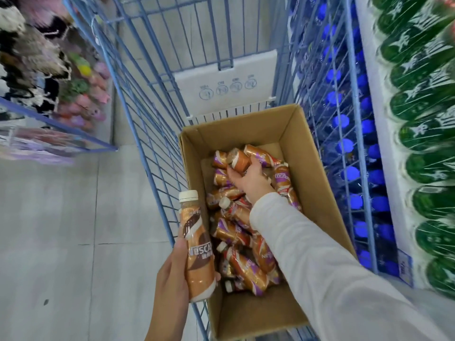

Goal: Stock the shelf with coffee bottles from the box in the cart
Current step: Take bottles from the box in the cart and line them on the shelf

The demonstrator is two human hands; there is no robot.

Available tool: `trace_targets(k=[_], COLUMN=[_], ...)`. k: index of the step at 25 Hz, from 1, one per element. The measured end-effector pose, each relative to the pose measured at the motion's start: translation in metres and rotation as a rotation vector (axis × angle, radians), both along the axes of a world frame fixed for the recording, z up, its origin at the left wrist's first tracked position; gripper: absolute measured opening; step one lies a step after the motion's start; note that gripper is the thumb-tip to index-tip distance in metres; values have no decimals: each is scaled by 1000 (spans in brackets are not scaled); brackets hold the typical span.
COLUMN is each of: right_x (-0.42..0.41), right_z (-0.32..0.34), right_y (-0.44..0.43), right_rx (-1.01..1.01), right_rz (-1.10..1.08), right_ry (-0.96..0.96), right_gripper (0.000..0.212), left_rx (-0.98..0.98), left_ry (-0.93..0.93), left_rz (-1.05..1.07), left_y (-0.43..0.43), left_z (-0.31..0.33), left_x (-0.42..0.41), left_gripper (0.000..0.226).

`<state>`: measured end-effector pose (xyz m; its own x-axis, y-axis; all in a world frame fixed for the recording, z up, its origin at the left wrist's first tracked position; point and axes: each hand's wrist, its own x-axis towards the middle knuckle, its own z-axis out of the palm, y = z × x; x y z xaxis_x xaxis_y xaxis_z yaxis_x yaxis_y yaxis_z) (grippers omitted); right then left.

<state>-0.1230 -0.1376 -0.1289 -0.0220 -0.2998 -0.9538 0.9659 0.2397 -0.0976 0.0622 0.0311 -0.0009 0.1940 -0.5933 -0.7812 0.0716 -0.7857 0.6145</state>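
An open cardboard box sits in the blue wire cart and holds several coffee bottles lying loose on their sides. My right hand reaches into the box and grips one bottle by its base at the far end of the pile. My left hand holds another coffee bottle upright, white cap up, just outside the cart's left wall.
A white carton stands in the cart behind the box. To the right are shelves of blue-capped bottles and green bottles. At the left, a rack of soft goods borders grey floor tiles.
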Motion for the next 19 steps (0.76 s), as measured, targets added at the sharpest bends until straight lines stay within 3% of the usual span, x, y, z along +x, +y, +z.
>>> trace_targets(k=[1,3,6,9,14,17,19], right_x=[-1,-1,-9,-36,-95,-128,-146], right_z=[15,63,125,179,261,319,359], right_y=[10,34,91,156,255,320,363], right_rx=[33,7,-183,-285,-401,-341,-348], right_rz=[-32,142,279,315,171,134,106], right_ry=[-69,10,77,205,514,756,902], right_gripper=[70,62,50,59,48,59,58], left_rx=[-16,-30,-100,-187,-280,-361,-338], left_ry=[12,24,61,98,211,266,367], left_rz=[16,7,-41,-170,-338,-505,-573], left_y=[-1,-3,-3,5,35,67,91], left_z=[10,38,80,123,186,217,236], left_x=[-4,-16,-38,-65,-129,-178,-208], left_gripper=[68,66,48,61,66,98,87])
